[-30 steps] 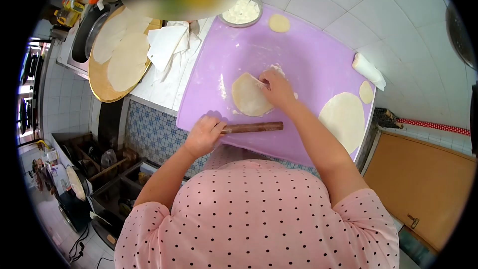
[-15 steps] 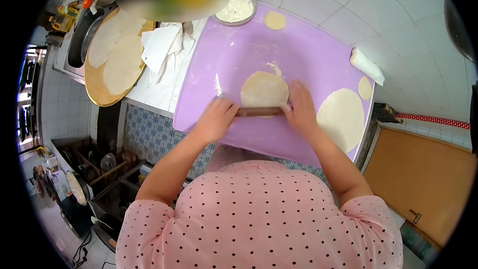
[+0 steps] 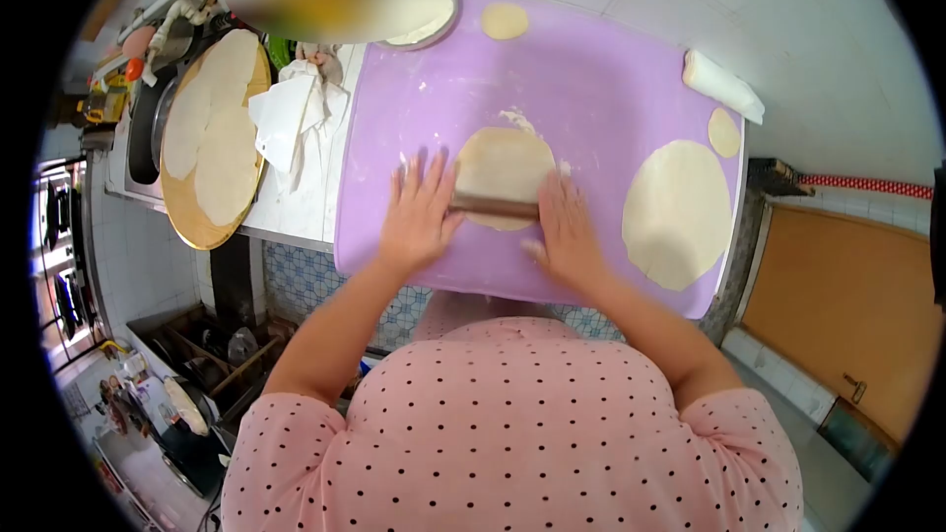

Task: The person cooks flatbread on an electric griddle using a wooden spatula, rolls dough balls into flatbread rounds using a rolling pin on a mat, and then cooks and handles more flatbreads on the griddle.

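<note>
A thin brown rolling pin [image 3: 496, 208] lies across the near part of a round sheet of dough [image 3: 506, 166] on the purple mat [image 3: 443, 79]. Over the pin's left end rests my left hand [image 3: 418, 212], flat with its fingers spread forward. My right hand [image 3: 569, 227] lies over the other end, fingers stretched out and thumb apart. Both palms hide the pin's ends. White flour [image 3: 516, 120] is scattered just beyond the dough.
On the mat's right lie a large dough sheet [image 3: 677, 215] and a small dough disc [image 3: 724, 132]; another disc [image 3: 505, 21] is at the back. A white roll [image 3: 722, 86] sits by the wall. Leftward are white cloths [image 3: 286, 123] and a round board [image 3: 178, 227] bearing dough sheets.
The rolling pin has shifted onto the dough, away from its near edge. My left fingers have gone from curled round the pin to spread flat. The camera view has turned slightly.
</note>
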### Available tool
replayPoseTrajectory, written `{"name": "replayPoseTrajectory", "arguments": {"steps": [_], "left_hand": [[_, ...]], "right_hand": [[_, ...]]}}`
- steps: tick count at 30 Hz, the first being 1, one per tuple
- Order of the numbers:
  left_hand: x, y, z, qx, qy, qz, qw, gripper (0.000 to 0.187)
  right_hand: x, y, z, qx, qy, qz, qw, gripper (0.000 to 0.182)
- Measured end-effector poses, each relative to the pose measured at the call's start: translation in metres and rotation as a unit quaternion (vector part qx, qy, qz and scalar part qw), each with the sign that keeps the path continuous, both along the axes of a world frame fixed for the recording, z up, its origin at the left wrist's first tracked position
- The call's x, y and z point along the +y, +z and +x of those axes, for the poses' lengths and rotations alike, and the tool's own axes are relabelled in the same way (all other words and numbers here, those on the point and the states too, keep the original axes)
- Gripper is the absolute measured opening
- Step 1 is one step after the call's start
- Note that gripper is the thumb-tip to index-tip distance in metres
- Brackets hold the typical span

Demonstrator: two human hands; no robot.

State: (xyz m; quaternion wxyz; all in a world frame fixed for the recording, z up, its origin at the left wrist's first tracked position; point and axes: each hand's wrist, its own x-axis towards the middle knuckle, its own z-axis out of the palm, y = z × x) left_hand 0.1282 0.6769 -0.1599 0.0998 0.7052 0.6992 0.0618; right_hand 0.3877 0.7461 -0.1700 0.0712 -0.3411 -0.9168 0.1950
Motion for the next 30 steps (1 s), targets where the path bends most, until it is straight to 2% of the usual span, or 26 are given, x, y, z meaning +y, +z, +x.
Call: {"name": "replayPoseTrajectory", "arguments": {"steps": [1,2,4,7,10,12,14,17,18,20,22,24,25,28,30], "left_hand": [[0.015,0.0,-0.002,0.023,-0.003,0.005,1.0,0.071],[0.044,-0.006,-0.008,0.039,0.006,0.073,0.997,0.072],[0.104,-0.009,-0.019,0.032,-0.01,0.132,0.991,0.072],[0.159,-0.013,-0.025,0.038,-0.022,0.208,0.977,0.074],[0.122,-0.005,-0.019,0.011,0.03,0.129,0.991,0.079],[0.061,-0.008,-0.016,-0.036,-0.018,0.07,0.997,0.085],[-0.001,-0.01,-0.007,-0.082,-0.014,0.018,0.996,0.09],[-0.006,-0.001,-0.004,-0.053,-0.018,-0.005,0.998,0.091],[0.017,-0.005,-0.009,0.009,-0.02,0.022,1.0,0.085],[0.087,-0.008,-0.018,0.023,0.0,0.075,0.997,0.078],[0.141,-0.007,-0.023,0.036,0.011,0.163,0.986,0.074],[0.155,-0.012,-0.024,0.016,0.022,0.177,0.984,0.075],[0.155,-0.014,-0.023,0.004,0.029,0.18,0.983,0.076],[0.081,-0.003,-0.009,0.003,0.04,0.083,0.996,0.077],[0.019,0.002,-0.001,-0.025,-0.003,-0.017,1.0,0.08]], "right_hand": [[0.02,-0.005,-0.011,0.003,-0.028,0.019,0.999,0.078],[0.047,-0.01,-0.023,0.006,-0.054,0.042,0.998,0.078],[0.109,-0.026,-0.042,-0.01,-0.117,0.146,0.982,0.078],[0.161,-0.019,-0.057,0.03,-0.132,0.216,0.967,0.079],[0.124,-0.014,-0.045,0.029,-0.085,0.124,0.988,0.079],[0.056,-0.007,-0.024,-0.035,-0.028,0.024,0.999,0.086],[-0.005,0.002,-0.002,-0.039,0.041,-0.016,0.998,0.089],[-0.007,0.0,-0.006,-0.018,0.011,-0.042,0.999,0.09],[0.022,-0.001,-0.015,-0.121,0.014,0.015,0.992,0.087],[0.086,-0.025,-0.037,-0.031,-0.097,0.071,0.992,0.083],[0.148,-0.011,-0.057,-0.01,-0.127,0.164,0.978,0.081],[0.164,-0.014,-0.065,0.002,-0.129,0.194,0.972,0.083],[0.164,-0.016,-0.066,0.006,-0.128,0.207,0.97,0.084],[0.092,-0.011,-0.039,-0.029,-0.055,0.087,0.994,0.086],[0.033,0.0,-0.013,-0.138,0.036,0.055,0.988,0.088]]}}
